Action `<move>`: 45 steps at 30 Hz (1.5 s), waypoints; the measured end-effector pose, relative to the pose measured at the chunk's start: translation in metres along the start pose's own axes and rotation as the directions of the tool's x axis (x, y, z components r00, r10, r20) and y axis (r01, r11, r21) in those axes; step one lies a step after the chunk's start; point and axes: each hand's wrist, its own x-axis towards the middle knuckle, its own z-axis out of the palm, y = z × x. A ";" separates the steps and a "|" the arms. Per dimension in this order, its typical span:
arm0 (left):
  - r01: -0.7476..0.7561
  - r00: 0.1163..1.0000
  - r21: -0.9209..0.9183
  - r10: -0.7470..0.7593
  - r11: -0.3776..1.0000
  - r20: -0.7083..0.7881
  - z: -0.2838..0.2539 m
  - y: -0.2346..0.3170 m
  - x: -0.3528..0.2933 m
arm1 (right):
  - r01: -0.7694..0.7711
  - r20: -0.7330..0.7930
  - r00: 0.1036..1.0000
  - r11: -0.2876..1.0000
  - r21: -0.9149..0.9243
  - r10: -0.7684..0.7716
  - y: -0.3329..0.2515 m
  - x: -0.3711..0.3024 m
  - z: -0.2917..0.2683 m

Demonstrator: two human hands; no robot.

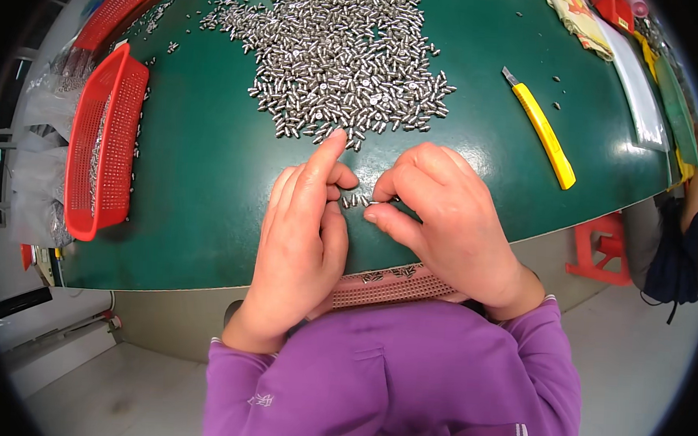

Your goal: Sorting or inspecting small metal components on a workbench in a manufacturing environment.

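Note:
A heap of small silver metal pins [342, 52], pointed at one end, covers the far middle of the green table [193, 186]. My left hand [297, 223] has its index finger stretched out to the near edge of the heap; its other fingers bend loosely. Between my hands, a short row of metal pins [353, 201] lies on the table. My right hand [452, 211] pinches thumb and index finger around a metal pin at the right end of that row. Its other fingers are curled in.
A red perforated basket [119, 155] holding metal pieces stands at the left edge. A yellow utility knife [544, 133], blade out, lies to the right. Below the front edge, a pink basket [392, 290] holds several pins. A red stool [600, 247] stands beyond the table's right side.

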 end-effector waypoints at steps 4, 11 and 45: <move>0.019 1.000 -0.004 -0.019 1.000 0.025 -0.004 0.002 0.000 | -0.006 0.021 1.000 1.000 0.026 0.006 0.000 0.001 -0.002; -0.001 0.999 0.001 0.001 1.000 0.051 -0.005 0.002 0.000 | -0.013 0.022 1.000 1.000 0.024 0.012 -0.002 0.001 -0.001; 0.026 0.998 -0.038 -0.024 0.999 0.055 -0.007 0.000 -0.002 | -0.081 0.022 0.997 0.995 0.062 0.080 -0.001 0.002 -0.009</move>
